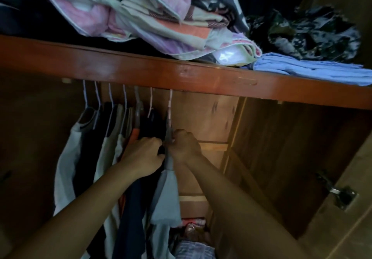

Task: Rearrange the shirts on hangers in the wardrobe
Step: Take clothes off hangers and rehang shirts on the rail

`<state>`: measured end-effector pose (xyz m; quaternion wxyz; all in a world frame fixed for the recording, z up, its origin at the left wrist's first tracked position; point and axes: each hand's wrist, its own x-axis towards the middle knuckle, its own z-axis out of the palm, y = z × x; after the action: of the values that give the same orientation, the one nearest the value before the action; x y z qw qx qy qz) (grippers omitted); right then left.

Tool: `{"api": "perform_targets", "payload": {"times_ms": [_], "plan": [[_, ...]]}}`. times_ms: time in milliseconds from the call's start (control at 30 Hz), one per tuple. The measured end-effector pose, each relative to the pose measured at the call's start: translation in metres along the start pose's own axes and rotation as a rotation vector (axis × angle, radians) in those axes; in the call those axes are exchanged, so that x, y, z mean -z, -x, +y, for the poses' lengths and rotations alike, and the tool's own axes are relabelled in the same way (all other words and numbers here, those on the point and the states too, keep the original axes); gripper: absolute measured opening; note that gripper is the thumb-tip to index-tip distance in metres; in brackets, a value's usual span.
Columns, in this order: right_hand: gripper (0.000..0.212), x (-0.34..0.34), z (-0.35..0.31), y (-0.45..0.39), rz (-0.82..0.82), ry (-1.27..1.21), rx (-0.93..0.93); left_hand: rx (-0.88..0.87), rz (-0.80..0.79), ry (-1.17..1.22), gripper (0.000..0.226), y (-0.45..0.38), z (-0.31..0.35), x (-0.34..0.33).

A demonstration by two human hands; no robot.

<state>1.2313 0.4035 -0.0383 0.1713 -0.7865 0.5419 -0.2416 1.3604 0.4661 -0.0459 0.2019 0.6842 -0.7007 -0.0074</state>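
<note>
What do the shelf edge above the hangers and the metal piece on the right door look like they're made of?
Shelf edge: wood, it seems, with a glossy reddish-brown varnish; light glints off it and small dents show. Door hinge: bare silvery metal, likely steel; it shines and shows a flat plate.

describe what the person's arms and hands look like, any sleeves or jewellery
Both forearms are bare as far as the frame shows: no sleeves, watch or bracelet visible. The left hand and right hand wear no gloves, and no rings can be made out, though the dim light and blur leave the fingers unclear.
</note>
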Motion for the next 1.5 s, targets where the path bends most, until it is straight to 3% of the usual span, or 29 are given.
{"api": "perform_targets", "payload": {"times_ms": [300,533,900,1067,1333,1500], "plan": [[0.019,-0.014,0.006,-0.019,0.104,0.053,-0.009,0.041,0.012,0.024,0.039,-0.003,-0.003,0.0],[0.025,0.014,0.014,-0.016,0.274,0.083,0.065,0.034,0.084,0.011,0.04,-0.009,0.002,0.0],[0.021,0.051,0.057,0.031,0.325,0.162,0.1,-0.024,0.086,0.142,0.038,-0.02,0.007,-0.002],[0.021,0.058,0.085,0.069,0.324,0.295,0.114,-0.085,0.006,0.247,0.031,-0.027,0.01,-0.007],[0.015,0.075,0.12,0.135,0.383,0.087,-0.01,-0.098,-0.114,0.304,0.066,-0.027,0.02,-0.037],[0.013,0.089,0.137,0.194,0.401,0.01,-0.06,-0.182,-0.193,0.366,0.063,-0.026,0.04,-0.054]]}}
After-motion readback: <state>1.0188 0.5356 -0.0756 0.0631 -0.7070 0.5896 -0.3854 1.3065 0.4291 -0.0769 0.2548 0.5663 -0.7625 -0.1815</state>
